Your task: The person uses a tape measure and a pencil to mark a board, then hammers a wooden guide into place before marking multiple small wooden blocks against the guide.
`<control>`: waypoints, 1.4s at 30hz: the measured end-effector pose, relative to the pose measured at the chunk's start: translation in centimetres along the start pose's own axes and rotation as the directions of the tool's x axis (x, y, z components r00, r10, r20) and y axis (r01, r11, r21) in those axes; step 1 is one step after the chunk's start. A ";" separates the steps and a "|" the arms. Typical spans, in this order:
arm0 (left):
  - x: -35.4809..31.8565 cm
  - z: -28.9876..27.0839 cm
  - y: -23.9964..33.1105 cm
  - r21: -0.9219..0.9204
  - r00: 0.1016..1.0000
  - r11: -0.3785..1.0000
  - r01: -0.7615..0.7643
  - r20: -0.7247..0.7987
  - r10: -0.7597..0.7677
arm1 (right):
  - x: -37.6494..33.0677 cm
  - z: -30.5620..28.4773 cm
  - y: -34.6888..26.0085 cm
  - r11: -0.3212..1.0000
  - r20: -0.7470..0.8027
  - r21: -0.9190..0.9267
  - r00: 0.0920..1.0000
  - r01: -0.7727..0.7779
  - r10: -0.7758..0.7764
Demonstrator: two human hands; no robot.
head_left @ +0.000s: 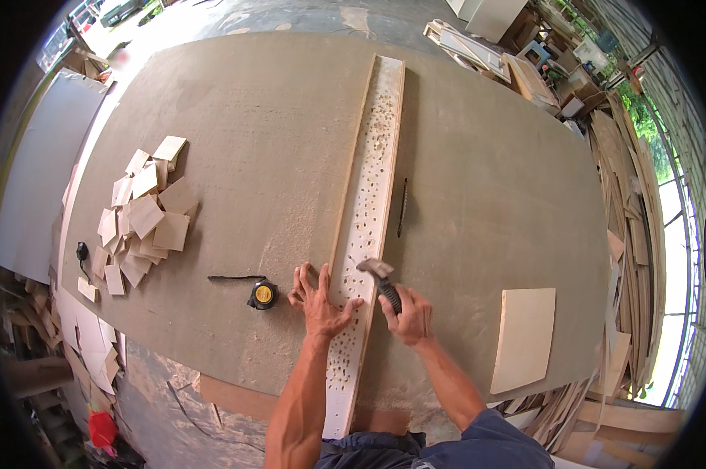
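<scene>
A long, narrow white board with wooden edges runs from near my body toward the table's far side, dotted with many small brown spots or holes. My left hand rests with fingers spread across its left edge, the thumb over the white face. In my right hand is a claw hammer, gripped by its black handle. The hammer's metal head is over the board, just ahead of my left thumb; whether it touches cannot be made out.
On the brown tabletop, a heap of square wooden pieces lies at left. A tape measure sits left of my left hand, a thin dark blade right of the board. A pale panel lies at right; stacked timber stands beyond.
</scene>
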State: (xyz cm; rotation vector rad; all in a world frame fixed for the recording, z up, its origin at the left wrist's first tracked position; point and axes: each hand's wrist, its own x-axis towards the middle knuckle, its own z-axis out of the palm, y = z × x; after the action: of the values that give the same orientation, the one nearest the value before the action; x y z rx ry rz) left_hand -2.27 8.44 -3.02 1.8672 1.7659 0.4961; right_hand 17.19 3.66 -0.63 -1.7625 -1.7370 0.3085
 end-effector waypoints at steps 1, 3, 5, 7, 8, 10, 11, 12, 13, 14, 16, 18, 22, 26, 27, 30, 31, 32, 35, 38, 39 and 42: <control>-0.1 0.1 -0.2 0.005 1.000 1.000 0.000 -0.005 0.000 | -0.6 -0.5 -0.8 1.000 0.029 -0.015 1.000 0.000 0.000; 0.0 0.2 -0.1 0.018 1.000 1.000 -0.010 -0.010 0.010 | -1.4 -0.5 -1.5 0.998 0.039 -0.057 0.999 0.016 -0.014; 0.0 0.2 0.1 0.019 1.000 1.000 -0.013 -0.007 0.013 | -1.2 0.2 -1.9 0.990 0.011 -0.137 0.999 0.037 -0.036; 0.0 0.0 0.5 0.005 1.000 1.000 -0.013 0.004 0.013 | 0.1 0.9 -2.6 0.979 0.002 -0.204 1.000 0.026 -0.026; -0.1 0.2 0.3 0.013 1.000 1.000 -0.010 0.001 0.010 | 0.9 1.0 -2.9 0.980 0.009 -0.198 1.000 0.008 -0.007; 0.0 0.5 -0.2 0.030 1.000 1.000 -0.008 0.001 0.008 | 1.9 1.2 -3.1 0.982 0.023 -0.186 0.999 -0.035 0.040; 0.0 0.4 -0.1 0.021 1.000 1.000 -0.005 0.003 0.005 | 2.3 1.2 -2.6 0.984 0.014 -0.170 0.999 -0.045 0.048; 0.0 0.3 0.0 0.013 1.000 1.000 -0.003 0.004 0.003 | 2.0 1.2 -2.2 0.990 -0.032 -0.126 0.997 -0.070 0.067; -0.1 0.3 0.2 0.005 1.000 1.000 0.000 0.006 0.000 | 1.6 1.2 -1.8 0.992 -0.079 -0.081 0.993 -0.093 0.087; 0.0 0.2 0.2 0.020 1.000 1.000 0.004 0.012 -0.004 | 1.8 1.3 -2.1 0.994 -0.127 -0.025 0.987 -0.108 0.104; 0.1 0.2 0.0 0.050 1.000 0.999 0.012 0.024 -0.013 | 1.7 0.3 -2.5 0.997 -0.260 0.047 0.963 -0.061 0.071; 0.0 0.3 -0.2 0.055 1.000 0.998 0.010 0.010 -0.011 | 1.5 -1.0 -3.2 0.993 -0.375 0.108 0.927 0.056 -0.012; -0.1 -0.3 0.5 0.036 1.000 0.999 0.019 0.015 -0.020 | 0.9 -1.6 -2.8 0.918 -0.342 -0.027 0.859 0.395 -0.380; -0.3 0.4 0.5 0.002 0.999 1.000 0.004 0.036 -0.004 | 4.6 1.8 -1.1 0.948 0.060 -0.293 0.992 0.125 -0.113; -0.2 0.2 0.3 0.021 0.999 1.000 0.011 0.034 -0.011 | 6.1 1.1 -2.4 0.968 0.005 -0.245 0.998 0.062 -0.062; 0.0 -0.3 0.4 0.034 0.999 0.999 0.027 0.024 -0.028 | 7.9 -0.1 -3.9 0.984 -0.302 -0.032 0.937 0.177 -0.178; -0.1 -0.2 0.4 0.036 0.999 0.999 0.033 0.029 -0.034 | 7.2 -0.2 -4.1 0.970 -0.392 -0.013 0.892 0.241 -0.227; 0.0 -0.3 0.3 0.038 0.999 0.999 0.036 0.030 -0.037 | 6.4 -0.3 -4.3 0.951 -0.483 -0.003 0.833 0.308 -0.271; -0.1 -0.2 0.7 0.000 1.000 1.000 -0.004 0.026 0.004 | 2.8 2.1 -1.1 0.937 -0.113 -0.245 0.953 0.247 -0.281; 0.0 -0.1 0.3 0.012 1.000 1.000 0.013 0.024 -0.013 | 3.0 2.4 -1.3 0.972 0.068 -0.224 0.996 0.074 -0.060; -0.1 -0.2 0.1 0.019 1.000 1.000 0.022 0.021 -0.023 | 3.9 1.5 -2.5 0.984 0.003 -0.166 0.998 0.062 -0.062; 0.1 -0.3 0.5 0.025 0.999 0.999 0.032 0.028 -0.033 | 4.4 0.1 -3.7 0.978 -0.309 -0.054 0.928 0.203 -0.209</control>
State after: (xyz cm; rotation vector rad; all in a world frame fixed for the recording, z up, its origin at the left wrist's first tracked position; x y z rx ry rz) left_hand -2.07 8.55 -2.52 1.8498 1.7887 0.4359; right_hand 14.54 7.60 2.61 -1.5284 -1.6756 -0.0789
